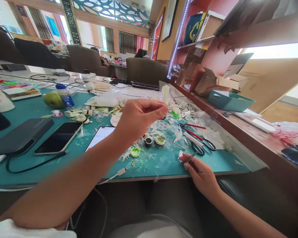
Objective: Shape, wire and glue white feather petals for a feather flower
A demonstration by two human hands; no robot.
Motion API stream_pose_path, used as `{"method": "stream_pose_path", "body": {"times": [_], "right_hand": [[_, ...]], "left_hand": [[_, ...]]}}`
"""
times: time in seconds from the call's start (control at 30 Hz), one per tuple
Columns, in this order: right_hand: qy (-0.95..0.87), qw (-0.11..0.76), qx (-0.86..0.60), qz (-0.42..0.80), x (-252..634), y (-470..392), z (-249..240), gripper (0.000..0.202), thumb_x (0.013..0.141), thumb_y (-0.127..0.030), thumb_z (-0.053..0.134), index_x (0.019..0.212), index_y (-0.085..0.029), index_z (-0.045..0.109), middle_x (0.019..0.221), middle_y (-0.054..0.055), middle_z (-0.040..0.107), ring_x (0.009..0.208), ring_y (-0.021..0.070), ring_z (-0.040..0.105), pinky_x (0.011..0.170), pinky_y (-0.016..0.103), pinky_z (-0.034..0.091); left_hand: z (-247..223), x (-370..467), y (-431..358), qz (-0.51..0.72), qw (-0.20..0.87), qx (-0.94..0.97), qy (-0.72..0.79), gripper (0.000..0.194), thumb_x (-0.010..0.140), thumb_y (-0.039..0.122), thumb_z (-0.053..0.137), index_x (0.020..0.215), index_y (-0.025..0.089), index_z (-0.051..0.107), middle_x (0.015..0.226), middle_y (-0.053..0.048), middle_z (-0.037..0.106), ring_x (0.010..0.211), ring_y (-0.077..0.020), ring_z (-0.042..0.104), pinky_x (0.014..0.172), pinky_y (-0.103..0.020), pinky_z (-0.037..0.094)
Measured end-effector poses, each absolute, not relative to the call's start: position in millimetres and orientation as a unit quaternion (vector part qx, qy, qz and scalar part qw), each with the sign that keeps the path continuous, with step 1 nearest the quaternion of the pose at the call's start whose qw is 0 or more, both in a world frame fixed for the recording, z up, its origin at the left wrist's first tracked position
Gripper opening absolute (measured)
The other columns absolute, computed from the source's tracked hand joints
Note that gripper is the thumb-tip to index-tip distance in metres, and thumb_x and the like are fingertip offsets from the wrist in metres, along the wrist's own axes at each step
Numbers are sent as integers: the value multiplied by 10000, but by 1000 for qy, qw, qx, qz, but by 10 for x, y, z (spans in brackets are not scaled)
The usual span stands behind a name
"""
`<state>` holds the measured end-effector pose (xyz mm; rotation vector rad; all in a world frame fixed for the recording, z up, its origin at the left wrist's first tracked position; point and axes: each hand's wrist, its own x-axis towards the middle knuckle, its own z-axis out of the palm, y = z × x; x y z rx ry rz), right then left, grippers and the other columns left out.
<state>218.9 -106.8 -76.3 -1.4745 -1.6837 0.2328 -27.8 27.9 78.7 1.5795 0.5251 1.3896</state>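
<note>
My left hand (145, 115) is raised over the middle of the table, its thumb and finger pinched on the lower end of a pale feather (165, 93) that stands upright. Near the front edge, my right hand (197, 170) is closed around dark metal tweezers (191, 156), with a small white piece (180, 154) by the fingertips. Between the hands lie an open black pot (148, 142), a pale green pot (160, 140) and a bright green lid (135, 152). Red-handled pliers (195, 126) and black-handled scissors (209, 144) rest beyond my right hand.
A teal mat (159, 165) covers the table, strewn with white scraps. Phones (58, 138) and a bottle (65, 96) are at the left. A low clear edge (238, 155) and a shelf with a teal box (230, 100) run along the right. People sit in the background.
</note>
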Motion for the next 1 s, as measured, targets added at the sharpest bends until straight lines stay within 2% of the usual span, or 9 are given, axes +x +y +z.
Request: {"method": "stream_pose_path", "body": {"times": [0.17, 0.3, 0.43, 0.53, 0.63, 0.73, 0.87, 1.0], "right_hand": [[-686, 430, -583, 59, 2204, -1050, -725, 257, 1031, -379, 554, 1137, -202, 706, 1145, 107, 800, 900, 221, 792, 785, 327, 658], [-711, 432, -554, 24, 2262, -989, -603, 245, 1035, -380, 559, 1162, -202, 671, 1126, 110, 800, 895, 214, 790, 745, 297, 655], [-749, 428, -505, -16, 2257, -843, -446, 176, 1026, -364, 583, 1042, -212, 670, 1009, 91, 816, 779, 204, 788, 697, 291, 645], [-784, 425, -449, -45, 2183, -636, -323, 196, 1025, -401, 589, 1031, -217, 657, 911, 76, 808, 751, 204, 779, 675, 290, 635], [-812, 429, -390, -66, 2075, -381, -185, 257, 1053, -447, 534, 1106, -214, 630, 838, 60, 784, 711, 196, 762, 663, 291, 621], [-833, 435, -331, -83, 1971, -164, -45, 271, 1059, -461, 512, 1092, -216, 623, 794, 53, 755, 665, 196, 735, 620, 289, 589], [-842, 449, -284, -89, 1895, -53, 30, 264, 1061, -455, 492, 1089, -215, 598, 733, 38, 710, 613, 193, 689, 586, 297, 542], [-848, 444, -282, -60, 1903, -98, -69, 244, 1075, -430, 438, 1044, -222, 563, 706, 19, 683, 582, 168, 658, 551, 275, 508]], "left_hand": [[567, -135, 300, 483, 503, 682, 219, 130, 722, 255, 913, 780, 163, 841, 844, -61, 829, 825, -234, 771, 754, -340, 617], [366, -21, 303, 437, 526, 689, 242, 192, 755, 279, 898, 878, 148, 829, 837, -61, 826, 793, -231, 772, 715, -344, 616], [227, 49, 309, 423, 534, 690, 244, 157, 855, 260, 838, 925, 138, 768, 851, -25, 792, 767, -175, 752, 738, -343, 631], [162, 70, 353, 433, 530, 688, 240, 149, 907, 279, 793, 919, 140, 741, 850, -11, 769, 739, -160, 731, 735, -340, 626], [132, 69, 411, 459, 510, 684, 248, 109, 903, 241, 785, 897, 145, 734, 847, -6, 757, 787, -171, 724, 792, -365, 612], [128, 60, 443, 489, 495, 670, 259, 95, 858, 242, 796, 853, 160, 748, 829, -16, 756, 823, -188, 718, 826, -371, 603], [132, 63, 420, 519, 510, 635, 259, 123, 806, 302, 788, 760, 190, 764, 819, -32, 736, 734, -181, 682, 689, -302, 606], [135, 88, 357, 528, 532, 614, 248, 103, 790, 250, 786, 696, 207, 779, 837, -28, 703, 709, -156, 669, 612, -241, 600]]}}
